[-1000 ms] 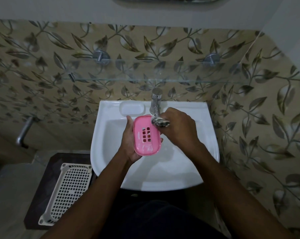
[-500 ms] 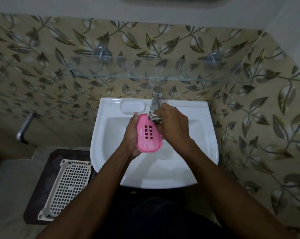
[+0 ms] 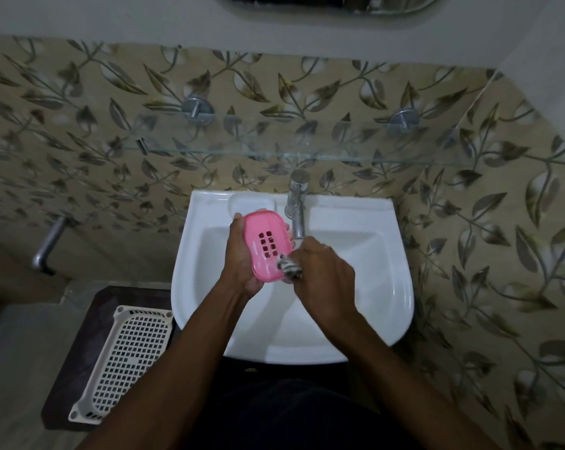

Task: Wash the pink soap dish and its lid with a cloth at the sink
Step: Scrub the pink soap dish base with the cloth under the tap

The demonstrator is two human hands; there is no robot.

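My left hand (image 3: 242, 254) grips a pink soap dish (image 3: 265, 245) over the white sink (image 3: 365, 280), fingers curled round its far edge. The dish's slotted face points up at me. My right hand (image 3: 323, 274) pinches a small striped cloth (image 3: 289, 267) and presses it against the dish's lower right corner. Most of the cloth is hidden inside my right hand. I see no separate lid.
A chrome tap (image 3: 296, 206) stands at the sink's back, just right of the dish. A glass shelf (image 3: 274, 154) runs along the tiled wall above. A white perforated basket (image 3: 125, 362) lies on the floor at the left. A metal pipe (image 3: 49, 245) sticks out of the left wall.
My right hand has slid the cloth from the dish's top edge down to its lower right corner. The left hand has tilted the dish, its top moving left and away from me.
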